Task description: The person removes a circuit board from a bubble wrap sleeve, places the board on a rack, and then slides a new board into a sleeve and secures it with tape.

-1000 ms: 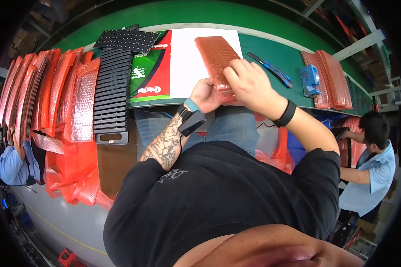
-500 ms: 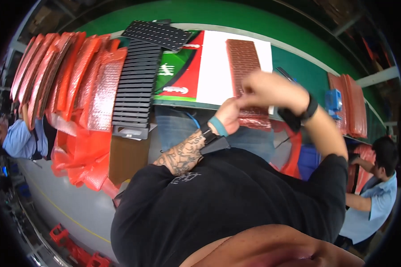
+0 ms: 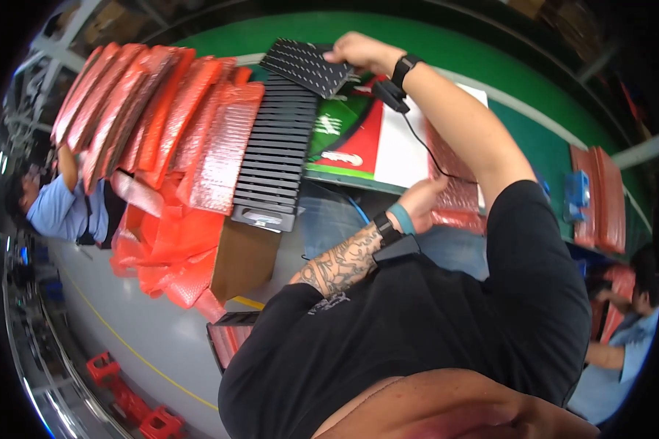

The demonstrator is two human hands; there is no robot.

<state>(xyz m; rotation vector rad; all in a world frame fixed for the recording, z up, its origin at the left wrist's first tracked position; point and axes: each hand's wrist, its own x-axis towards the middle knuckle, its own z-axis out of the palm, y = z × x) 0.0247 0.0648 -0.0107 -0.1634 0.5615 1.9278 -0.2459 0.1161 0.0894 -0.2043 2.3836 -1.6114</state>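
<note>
My left hand (image 3: 419,205) is at the near left edge of a pink bubble-wrapped pack (image 3: 458,196), its fingers closed on the wrap. The pack lies on a white sheet (image 3: 401,146) at the table's front edge, partly covered by my right forearm. Far to the left, my right hand (image 3: 364,54) reaches the right corner of a black sheet with rows of small white marks (image 3: 300,67). Its fingers are drawn together there; anything between them is too small to make out. Under that sheet lies a stack of black slatted panels (image 3: 271,154).
Many red bubble-wrap packs (image 3: 227,146) stand at the left above loose red wrap (image 3: 172,252) and a cardboard box (image 3: 245,260). A blue dispenser (image 3: 576,194) and more packs (image 3: 600,201) sit at the right. One co-worker (image 3: 62,205) is at the left, another (image 3: 615,358) at the right.
My right hand has left the pack beside my left hand and moved far left to the black sheet. My left hand stays at the pack. The whole view has shifted.
</note>
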